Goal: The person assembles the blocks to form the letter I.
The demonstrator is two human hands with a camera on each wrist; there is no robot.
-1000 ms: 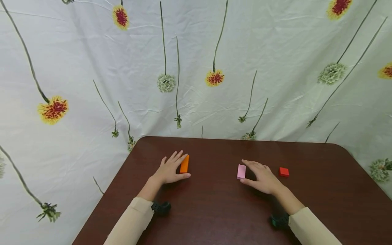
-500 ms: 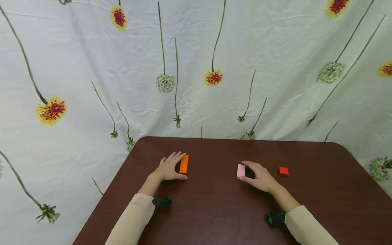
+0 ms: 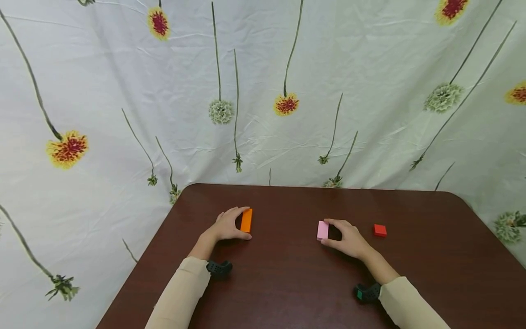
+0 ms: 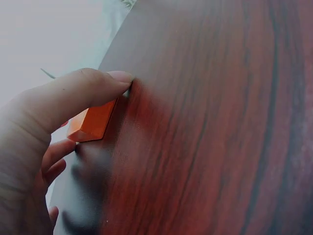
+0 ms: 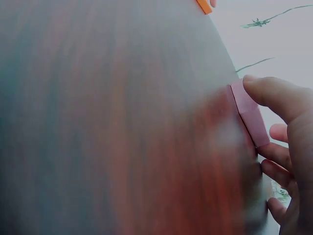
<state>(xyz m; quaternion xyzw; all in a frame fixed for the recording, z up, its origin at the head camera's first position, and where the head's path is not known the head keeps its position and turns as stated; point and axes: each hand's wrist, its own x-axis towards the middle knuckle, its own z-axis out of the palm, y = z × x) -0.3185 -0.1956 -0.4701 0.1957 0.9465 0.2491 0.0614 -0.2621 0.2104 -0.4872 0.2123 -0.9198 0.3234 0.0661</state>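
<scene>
On the dark wood table, my left hand (image 3: 227, 227) grips a long orange block (image 3: 246, 220) end to end, thumb at the near end and index finger at the far end. The left wrist view shows the orange block (image 4: 93, 121) partly hidden behind the thumb. To the right, my right hand (image 3: 348, 238) pinches a pink block (image 3: 323, 230) between thumb and fingers. Close up in the right wrist view, the thumb lies on one end of the pink block (image 5: 250, 113) and a fingertip meets the other. Both blocks sit at the table surface.
A small red block (image 3: 380, 230) lies to the right of my right hand. The table (image 3: 283, 283) has rounded far corners, and a white flower-print cloth (image 3: 263, 68) hangs behind it. Dark straps with small devices circle both wrists.
Both hands have closed in on their blocks: the left fingers have drawn together at the orange block, and the right thumb and fingers have come to the pink block's ends. The blocks have hardly moved.
</scene>
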